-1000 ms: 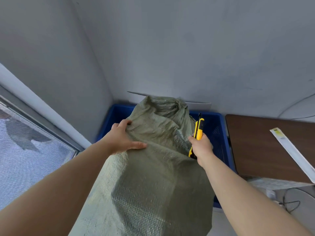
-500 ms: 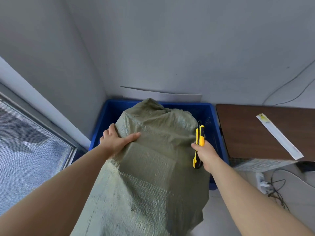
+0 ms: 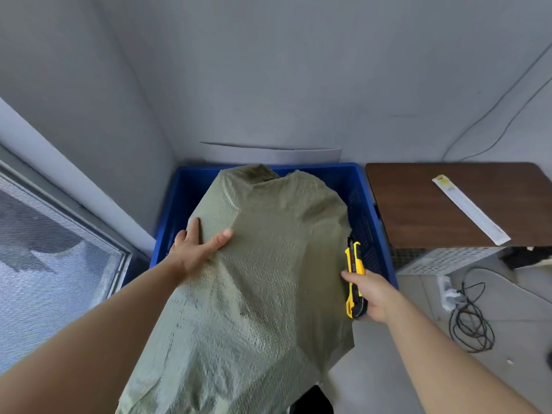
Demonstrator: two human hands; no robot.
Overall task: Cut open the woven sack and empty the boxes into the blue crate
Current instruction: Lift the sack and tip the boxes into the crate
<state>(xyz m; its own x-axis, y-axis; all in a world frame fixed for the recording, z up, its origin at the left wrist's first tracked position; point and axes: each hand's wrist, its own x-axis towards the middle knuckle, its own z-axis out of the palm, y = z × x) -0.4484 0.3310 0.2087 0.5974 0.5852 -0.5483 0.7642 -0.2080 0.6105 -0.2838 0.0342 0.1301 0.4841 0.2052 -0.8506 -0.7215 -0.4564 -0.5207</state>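
Note:
A bulky olive-green woven sack point(image 3: 263, 279) lies tilted, its far end resting inside the blue crate point(image 3: 373, 234) in the room's corner. My left hand point(image 3: 197, 249) presses flat against the sack's upper left side, fingers spread. My right hand point(image 3: 370, 294) is at the sack's right edge, closed around a yellow and black utility knife point(image 3: 354, 273) that points away from me, over the crate. The sack is bulging with angular shapes; its contents are hidden.
A dark brown table point(image 3: 433, 210) stands right of the crate with a long white strip point(image 3: 470, 209) on it. A perforated white box point(image 3: 445, 259), a power strip and tangled black cables point(image 3: 469, 321) lie on the floor at right. A window is at left.
The sack's far end has dropped lower into the crate and flattened. My left hand slid to the sack's left side. My right hand with the knife moved down and right, off the sack.

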